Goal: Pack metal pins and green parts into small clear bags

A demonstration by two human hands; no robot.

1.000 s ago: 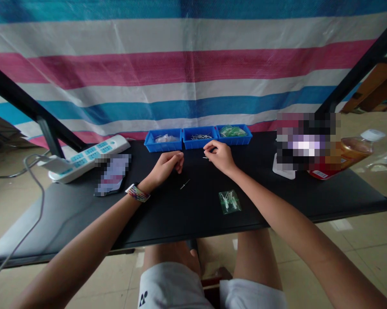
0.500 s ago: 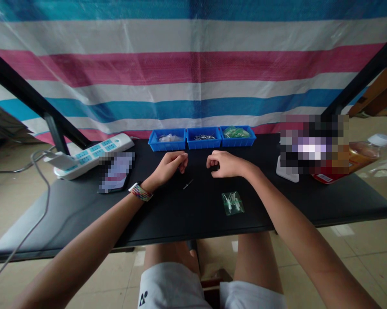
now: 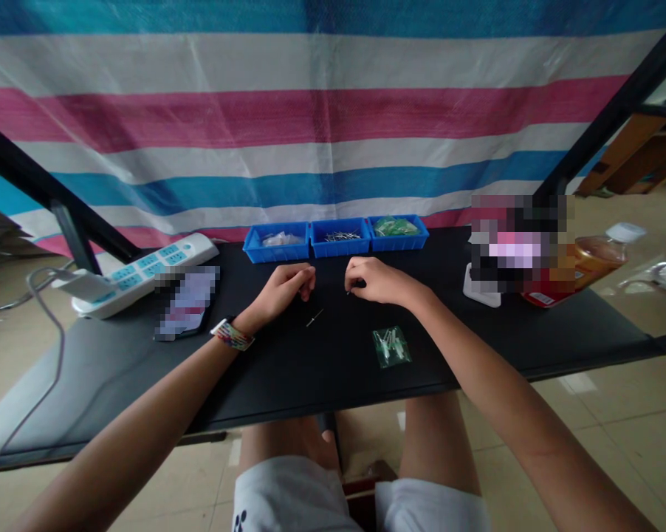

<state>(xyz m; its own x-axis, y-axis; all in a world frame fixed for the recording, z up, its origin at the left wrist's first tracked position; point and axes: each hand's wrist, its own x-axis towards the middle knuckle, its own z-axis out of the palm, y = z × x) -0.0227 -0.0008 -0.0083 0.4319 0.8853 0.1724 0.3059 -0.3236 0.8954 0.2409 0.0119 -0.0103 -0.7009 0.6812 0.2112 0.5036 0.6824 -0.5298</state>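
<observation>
My left hand (image 3: pixel 285 290) is above the black table with its fingers curled and the thumb laid along them; anything inside is hidden. Opposite it, my right hand (image 3: pixel 380 279) pinches thumb and forefinger together, and a tiny dark tip shows beneath them, too small to name. Between and just below the hands lies a thin metal pin with a pale middle part (image 3: pixel 314 318). Nearer the front edge, a clear green-edged bag (image 3: pixel 391 347) with several white and metal pieces lies flat, left of my right forearm.
Three blue bins stand at the back: one with clear plastic pieces (image 3: pixel 245 250), one with metal pins (image 3: pixel 314 247), one with green bags (image 3: pixel 423 240). A power strip (image 3: pixel 192 247) and phone (image 3: pixel 192 303) lie left; a white object (image 3: pixel 481 294) and drink bottle (image 3: pixel 599 258) are right.
My right hand's fingertips have closed from a looser curl into a pinch. My left hand keeps its curled shape. The whole view has shifted slightly; the pin and bag stay in place.
</observation>
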